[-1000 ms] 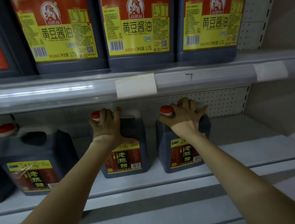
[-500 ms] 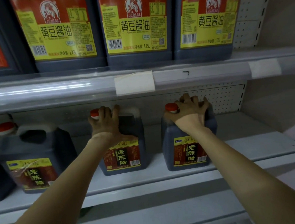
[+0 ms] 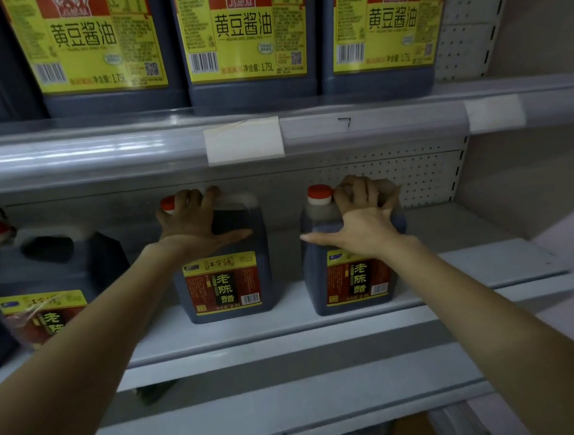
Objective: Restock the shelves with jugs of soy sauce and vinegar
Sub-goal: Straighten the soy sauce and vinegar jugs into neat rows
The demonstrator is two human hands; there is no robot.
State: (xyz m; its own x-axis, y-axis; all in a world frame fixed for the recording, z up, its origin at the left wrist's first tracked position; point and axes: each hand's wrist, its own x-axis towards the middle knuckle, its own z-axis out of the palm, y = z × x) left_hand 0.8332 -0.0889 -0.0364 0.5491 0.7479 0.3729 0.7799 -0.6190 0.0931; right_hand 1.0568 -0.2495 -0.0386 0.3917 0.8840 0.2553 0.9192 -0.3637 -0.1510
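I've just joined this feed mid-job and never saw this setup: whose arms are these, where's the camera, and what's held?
No machine here: a person works with bare hands, filmed by a camera worn on their head, looking forward and down. The left hand curls its fingers over the handle of the middle vinegar jug; the right hand does likewise on the right vinegar jug. Both stand upright on the lower shelf, a third vinegar jug further left. The upper shelf carries soy sauce jugs.
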